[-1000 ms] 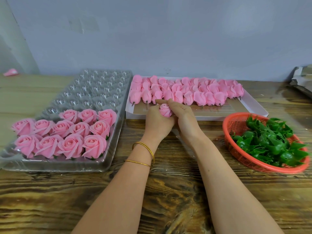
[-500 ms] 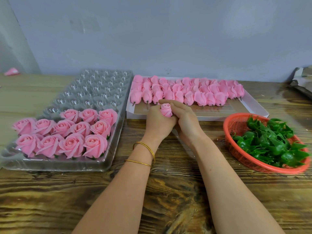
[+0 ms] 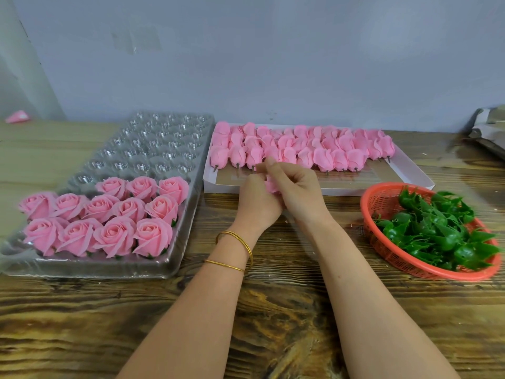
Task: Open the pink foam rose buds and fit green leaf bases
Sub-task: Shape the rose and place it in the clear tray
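On a wooden table [image 3: 273, 310]: at left a clear blister tray [image 3: 90, 269] with opened roses [image 3: 114, 236], straight ahead a white box [image 3: 410, 170] of closed buds [image 3: 322, 157] lying in rows, at right an orange basket [image 3: 367, 203] heaped with green leaf bases [image 3: 437, 231]. Counted: twelve opened roses, one basket, two gold bangles [image 3: 240, 239] on the left wrist; boxed buds and leaf bases too crowded to count. Hands pressed together just before the box: left hand [image 3: 258, 199] curled round one pink bud [image 3: 272, 186], right hand [image 3: 296, 187] pinching its petals, bud mostly hidden between them.
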`<state>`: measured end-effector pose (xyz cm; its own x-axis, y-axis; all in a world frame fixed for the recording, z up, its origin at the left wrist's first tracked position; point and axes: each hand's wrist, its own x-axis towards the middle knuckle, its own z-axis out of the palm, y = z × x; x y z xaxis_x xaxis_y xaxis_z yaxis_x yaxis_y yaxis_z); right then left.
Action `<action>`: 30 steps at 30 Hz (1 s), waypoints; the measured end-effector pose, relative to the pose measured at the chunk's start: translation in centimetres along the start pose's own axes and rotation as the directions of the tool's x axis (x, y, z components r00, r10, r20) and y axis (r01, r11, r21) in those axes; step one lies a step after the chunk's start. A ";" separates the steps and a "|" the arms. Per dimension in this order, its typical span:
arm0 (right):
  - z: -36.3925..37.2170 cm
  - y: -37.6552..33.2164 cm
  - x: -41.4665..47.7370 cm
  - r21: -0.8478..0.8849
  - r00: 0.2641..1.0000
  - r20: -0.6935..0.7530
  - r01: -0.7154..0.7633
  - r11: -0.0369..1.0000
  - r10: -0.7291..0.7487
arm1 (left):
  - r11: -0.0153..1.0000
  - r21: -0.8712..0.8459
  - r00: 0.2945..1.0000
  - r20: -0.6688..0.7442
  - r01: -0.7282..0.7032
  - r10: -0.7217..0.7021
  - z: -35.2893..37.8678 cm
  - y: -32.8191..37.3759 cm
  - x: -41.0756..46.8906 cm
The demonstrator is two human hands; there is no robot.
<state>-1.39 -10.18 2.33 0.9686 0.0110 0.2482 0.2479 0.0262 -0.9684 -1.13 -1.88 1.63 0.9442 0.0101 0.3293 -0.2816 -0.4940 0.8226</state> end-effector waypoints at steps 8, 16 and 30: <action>0.2 0.4 0.0 -0.055 0.998 0.050 0.048 0.997 -0.045 | 0.995 0.091 0.999 -0.029 -0.032 0.035 0.3 -0.1 -0.1; -0.2 0.3 -0.1 -0.090 0.991 0.127 -0.038 0.995 0.050 | 0.977 0.210 0.999 -0.016 -0.030 0.034 0.2 0.3 0.0; -0.3 0.0 0.1 0.101 0.961 0.130 -0.258 0.961 0.245 | 0.949 -0.300 0.976 -0.162 0.095 -0.149 -0.6 -0.4 0.2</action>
<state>-1.32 -10.50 2.31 0.9892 0.1467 0.0045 -0.0138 0.1232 -0.9923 -0.92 -1.20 1.64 0.9353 0.2242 0.2738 -0.2289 -0.2067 0.9512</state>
